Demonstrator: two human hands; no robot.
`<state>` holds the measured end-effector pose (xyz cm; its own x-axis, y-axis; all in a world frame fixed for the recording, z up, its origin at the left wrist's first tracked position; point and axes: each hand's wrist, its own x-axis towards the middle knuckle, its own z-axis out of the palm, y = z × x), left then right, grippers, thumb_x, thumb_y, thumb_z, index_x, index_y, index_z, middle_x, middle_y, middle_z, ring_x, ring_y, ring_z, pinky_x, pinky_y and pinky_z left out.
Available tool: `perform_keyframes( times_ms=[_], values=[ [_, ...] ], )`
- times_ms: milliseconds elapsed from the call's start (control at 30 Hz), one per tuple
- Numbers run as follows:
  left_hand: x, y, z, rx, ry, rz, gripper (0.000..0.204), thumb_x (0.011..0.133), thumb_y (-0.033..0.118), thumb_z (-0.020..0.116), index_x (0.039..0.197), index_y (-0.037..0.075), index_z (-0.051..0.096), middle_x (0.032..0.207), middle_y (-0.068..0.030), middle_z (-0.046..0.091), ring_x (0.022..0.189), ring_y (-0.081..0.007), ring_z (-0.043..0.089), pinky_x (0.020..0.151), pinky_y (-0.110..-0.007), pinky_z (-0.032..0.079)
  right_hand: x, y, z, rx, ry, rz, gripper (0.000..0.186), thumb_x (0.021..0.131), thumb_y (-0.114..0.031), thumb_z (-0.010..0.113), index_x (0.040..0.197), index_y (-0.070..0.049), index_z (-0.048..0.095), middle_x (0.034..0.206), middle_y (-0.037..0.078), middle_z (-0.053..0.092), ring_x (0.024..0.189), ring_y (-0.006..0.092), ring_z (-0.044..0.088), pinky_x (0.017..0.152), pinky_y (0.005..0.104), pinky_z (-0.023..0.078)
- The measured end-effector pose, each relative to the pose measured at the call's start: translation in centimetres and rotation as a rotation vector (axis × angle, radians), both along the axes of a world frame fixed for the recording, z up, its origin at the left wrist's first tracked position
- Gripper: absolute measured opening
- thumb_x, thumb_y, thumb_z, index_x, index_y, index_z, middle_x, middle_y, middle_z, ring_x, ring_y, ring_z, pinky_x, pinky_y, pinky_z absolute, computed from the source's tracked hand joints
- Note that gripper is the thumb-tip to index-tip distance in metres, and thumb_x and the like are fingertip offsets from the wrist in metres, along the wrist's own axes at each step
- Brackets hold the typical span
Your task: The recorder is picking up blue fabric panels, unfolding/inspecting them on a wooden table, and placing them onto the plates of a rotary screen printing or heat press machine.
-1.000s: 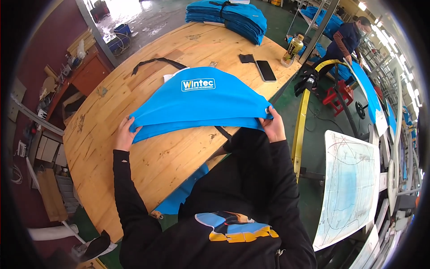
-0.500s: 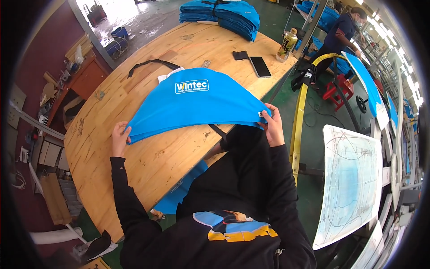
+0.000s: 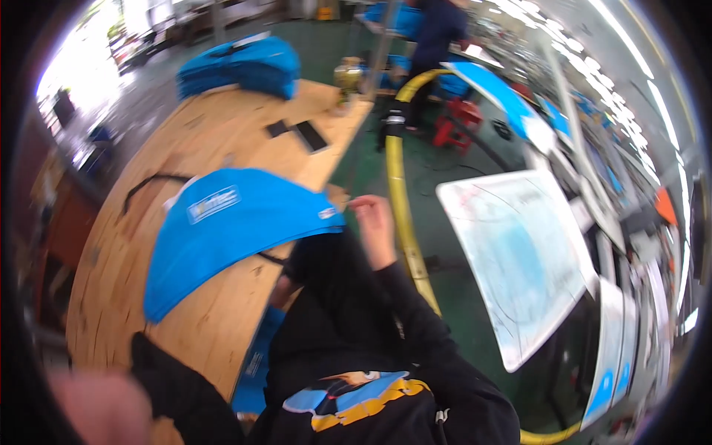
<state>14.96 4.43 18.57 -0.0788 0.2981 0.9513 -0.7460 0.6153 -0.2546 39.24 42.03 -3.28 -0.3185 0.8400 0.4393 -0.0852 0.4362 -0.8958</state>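
A curved blue fabric piece (image 3: 222, 237), with a white printed emblem and a small white tag at its right corner, lies across the wooden table (image 3: 200, 356). My right hand (image 3: 374, 230) hovers just right of that corner, apart from the fabric, its fingers stretched out and holding nothing. Low at the left rim, my left hand (image 3: 100, 404) is a smear of motion, well away from the fabric; its fingers cannot be made out. Black straps (image 3: 152, 182) stick out from behind the fabric's far left side and under its near edge.
At the table's far end sits a stack of blue fabric pieces (image 3: 245, 70). A phone (image 3: 310, 136), a small dark square (image 3: 277, 128) and a bottle (image 3: 347, 78) are nearby. Right of me stand a curved yellow rail (image 3: 397, 178) and a white marked panel (image 3: 519, 259). Farther off, a person (image 3: 437, 37) stands near a red stool (image 3: 456, 122).
Both hands have let go of the blue fabric's corners. My left hand has swung down to the lower left, my right slightly away from the corner. The view has turned rightward.
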Motion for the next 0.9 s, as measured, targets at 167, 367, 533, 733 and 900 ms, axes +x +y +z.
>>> perform_keyframes(
  times_ms=[167, 367, 533, 733, 900],
  values=[
    [0.6, 9.5, -4.8, 0.048, -0.097, -0.195, 0.029, 0.098, 0.023, 0.046, 0.097, -0.001, 0.061, 0.097, -0.0121, 0.063, 0.09, -0.0308, 0.061, 0.083, -0.041, 0.05, 1.2, -7.5, -4.9, 0.154, -0.229, -0.008, 0.029, 0.086, -0.001, 0.055, 0.115, 0.001, 0.054, 0.111, 0.019, 0.057, 0.108, 0.0327, 0.057, 0.094, 0.0383, 0.045],
    [2.0, 11.5, -5.7, -0.009, -0.122, -0.101, 0.027, 0.096, 0.024, 0.048, 0.098, 0.001, 0.062, 0.098, -0.0101, 0.062, 0.091, -0.0287, 0.06, 0.084, -0.04, 0.049, 1.7, -8.0, -3.2, 0.13, -0.283, -0.011, 0.031, 0.09, -0.004, 0.056, 0.12, -0.001, 0.052, 0.111, 0.015, 0.062, 0.106, 0.0331, 0.059, 0.091, 0.0396, 0.046],
    [2.7, 12.0, -6.4, -0.09, -0.147, 0.011, 0.026, 0.095, 0.025, 0.05, 0.099, 0.003, 0.062, 0.1, -0.0084, 0.062, 0.093, -0.0271, 0.059, 0.084, -0.039, 0.049, 1.6, -7.1, -3.4, 0.123, -0.224, 0.034, 0.024, 0.089, -0.005, 0.056, 0.113, 0.0, 0.055, 0.107, 0.017, 0.064, 0.101, 0.0355, 0.06, 0.085, 0.0421, 0.047],
    [3.5, 11.2, -7.4, -0.168, -0.175, 0.195, 0.025, 0.093, 0.027, 0.052, 0.1, 0.005, 0.063, 0.101, -0.0065, 0.062, 0.094, -0.025, 0.058, 0.085, -0.037, 0.048, 2.2, -7.9, -3.4, 0.168, -0.311, 0.004, 0.021, 0.09, -0.006, 0.054, 0.11, -0.001, 0.057, 0.107, 0.015, 0.062, 0.103, 0.0321, 0.059, 0.089, 0.0389, 0.046],
    [4.4, 13.6, -7.7, -0.304, -0.127, 0.211, 0.024, 0.092, 0.027, 0.054, 0.101, 0.007, 0.063, 0.102, -0.0048, 0.061, 0.096, -0.0234, 0.057, 0.085, -0.037, 0.048, 2.1, -7.6, -3.8, 0.182, -0.271, -0.006, 0.019, 0.088, -0.007, 0.055, 0.107, -0.004, 0.058, 0.105, 0.014, 0.061, 0.101, 0.0323, 0.058, 0.086, 0.0399, 0.045]
  ],
)
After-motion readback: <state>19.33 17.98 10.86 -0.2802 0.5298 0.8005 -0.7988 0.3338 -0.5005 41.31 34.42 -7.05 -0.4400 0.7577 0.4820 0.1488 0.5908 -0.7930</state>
